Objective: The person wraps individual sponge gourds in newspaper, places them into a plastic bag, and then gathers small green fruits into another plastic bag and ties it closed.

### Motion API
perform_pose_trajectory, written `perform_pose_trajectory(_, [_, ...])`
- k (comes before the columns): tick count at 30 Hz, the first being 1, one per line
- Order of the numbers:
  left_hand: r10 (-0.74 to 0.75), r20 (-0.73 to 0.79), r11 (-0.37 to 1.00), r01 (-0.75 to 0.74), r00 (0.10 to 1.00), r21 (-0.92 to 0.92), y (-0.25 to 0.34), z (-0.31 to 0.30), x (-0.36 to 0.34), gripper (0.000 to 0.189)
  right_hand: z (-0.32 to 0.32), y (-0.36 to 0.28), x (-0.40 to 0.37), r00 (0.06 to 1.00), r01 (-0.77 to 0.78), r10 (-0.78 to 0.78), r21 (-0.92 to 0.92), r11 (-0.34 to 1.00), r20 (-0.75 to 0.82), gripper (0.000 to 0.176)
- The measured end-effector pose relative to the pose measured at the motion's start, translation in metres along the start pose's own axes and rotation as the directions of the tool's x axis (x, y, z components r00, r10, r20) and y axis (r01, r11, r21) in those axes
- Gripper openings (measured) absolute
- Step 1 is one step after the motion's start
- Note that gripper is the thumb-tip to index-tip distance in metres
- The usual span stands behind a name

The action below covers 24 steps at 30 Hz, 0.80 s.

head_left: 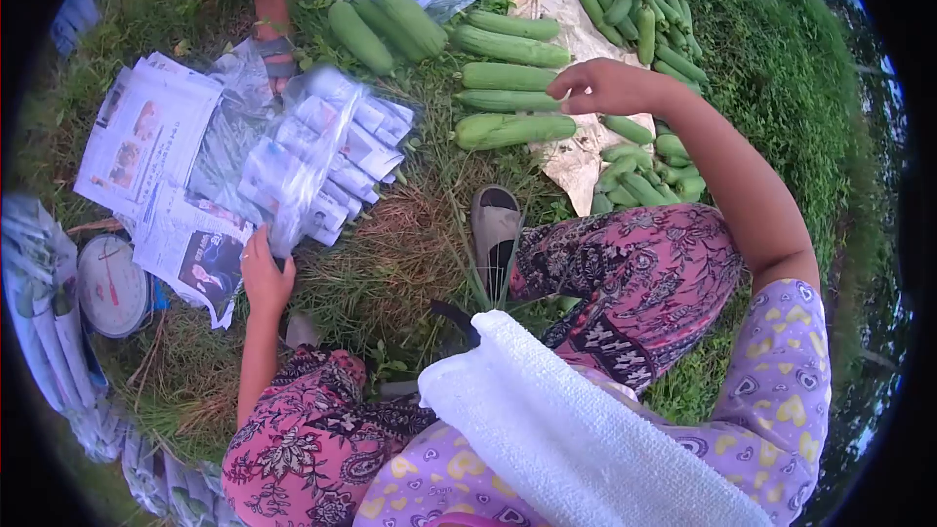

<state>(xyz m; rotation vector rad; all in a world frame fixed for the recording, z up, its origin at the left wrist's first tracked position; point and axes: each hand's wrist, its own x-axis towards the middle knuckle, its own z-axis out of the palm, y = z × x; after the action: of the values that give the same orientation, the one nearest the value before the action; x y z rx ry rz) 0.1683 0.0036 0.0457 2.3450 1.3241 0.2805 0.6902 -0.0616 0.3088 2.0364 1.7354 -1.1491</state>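
My right hand [610,88] reaches over a row of long green gourds [508,75], its curved fingers and thumb apart right at the end of one gourd. The gourds lie side by side on grass and the edge of a pale sheet [576,168]. My left hand [265,278] rests at the edge of printed newspaper sheets [210,234], fingers extended and thumb apart. Just above it lies a clear plastic bag [310,171] around several newspaper-wrapped pieces [342,176]. The fingertips of my left hand are right at the bag's lower end.
More gourds [673,34] are piled at the back right, with smaller ones [644,181] near my knee. Three thick gourds [386,24] lie near a person's sandalled foot [275,59]. A round lid [112,285] and filled plastic bags [44,317] stand at the left. A white towel [556,420] hangs before me.
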Motion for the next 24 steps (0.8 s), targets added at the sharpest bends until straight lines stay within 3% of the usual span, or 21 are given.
perform_pose_trajectory(1, [0.027, 0.018, 0.999, -0.028, 0.999, 0.019, -0.001, -0.011, -0.003, 0.074, -0.020, 0.030, -0.035, 0.978, -0.135, 0.146, 0.080, 0.988, -0.147, 0.050])
perform_pose_trajectory(2, [0.051, 0.035, 0.998, -0.052, 0.998, 0.042, -0.003, -0.026, -0.006, 0.079, -0.029, 0.069, -0.068, 0.919, -0.224, 0.225, 0.042, 0.974, -0.324, 0.051])
perform_pose_trajectory(4, [0.080, 0.068, 0.995, -0.084, 0.994, 0.058, -0.017, -0.052, -0.009, 0.080, -0.028, 0.141, -0.134, 0.782, -0.381, 0.490, 0.327, 0.865, -0.386, 0.051])
perform_pose_trajectory(6, [0.090, 0.097, 0.991, -0.099, 0.991, 0.091, -0.014, -0.093, -0.009, 0.080, 0.015, 0.219, -0.186, 0.536, -0.368, 0.707, 0.626, 0.688, -0.462, 0.044])
perform_pose_trajectory(8, [0.083, 0.128, 0.974, -0.107, 0.988, 0.199, -0.019, -0.130, -0.006, 0.079, 0.067, 0.283, -0.219, 0.397, -0.116, 0.865, 0.918, 0.379, -0.307, 0.034])
perform_pose_trajectory(10, [0.069, 0.148, 0.947, -0.111, 0.987, 0.301, -0.002, -0.170, -0.002, 0.078, 0.121, 0.355, -0.226, 0.361, 0.121, 0.918, 0.985, 0.126, -0.162, 0.028])
perform_pose_trajectory(12, [0.021, 0.162, 0.914, -0.085, 0.987, 0.397, 0.005, -0.201, 0.001, 0.076, 0.159, 0.384, -0.213, 0.343, 0.258, 0.930, 0.965, 0.043, -0.133, 0.029])
perform_pose_trajectory(17, [-0.009, 0.246, 0.870, -0.114, 0.969, 0.480, 0.042, -0.245, 0.012, 0.073, 0.213, 0.427, -0.152, 0.353, 0.237, 0.933, 0.972, -0.012, -0.074, 0.033])
perform_pose_trajectory(20, [-0.123, 0.294, 0.861, -0.045, 0.948, 0.507, 0.056, -0.253, 0.013, 0.070, 0.214, 0.451, -0.122, 0.288, 0.224, 0.956, 0.975, -0.003, -0.063, 0.034])
perform_pose_trajectory(23, [-0.231, 0.319, 0.844, 0.026, 0.919, 0.536, 0.077, -0.253, 0.016, 0.065, 0.215, 0.485, -0.089, 0.214, 0.244, 0.976, 0.965, -0.094, 0.041, 0.039])
perform_pose_trajectory(24, [-0.267, 0.333, 0.839, 0.048, 0.904, 0.543, 0.078, -0.252, 0.015, 0.064, 0.219, 0.502, -0.079, 0.098, 0.131, 0.995, 0.991, -0.015, 0.002, 0.041])
